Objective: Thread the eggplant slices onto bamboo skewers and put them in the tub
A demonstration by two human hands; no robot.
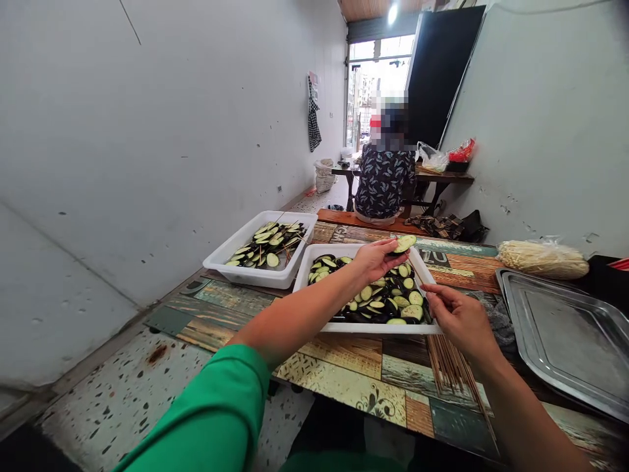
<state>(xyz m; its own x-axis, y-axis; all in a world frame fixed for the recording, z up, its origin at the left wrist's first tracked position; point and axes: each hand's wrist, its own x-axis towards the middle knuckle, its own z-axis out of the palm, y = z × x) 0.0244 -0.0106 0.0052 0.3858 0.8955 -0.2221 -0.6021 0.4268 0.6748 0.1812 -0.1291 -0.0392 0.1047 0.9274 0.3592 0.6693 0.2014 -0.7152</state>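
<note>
My left hand is closed around an eggplant slice with pale flesh and dark skin, held above a white tub. In my right hand a thin wooden skewer is pinched, its upper end reaching the slice. Whether the tip has gone into the flesh I cannot tell. Below both hands, the white tub holds many loose eggplant slices. A bundle of skewers lies on the table beneath my right wrist. The second white tub, to the left, contains skewered eggplant slices.
Metal trays are stacked at the right of the patterned table. Behind them lies a clear bag of pale sticks or noodles. A person sits with their back to me on a wooden bench.
</note>
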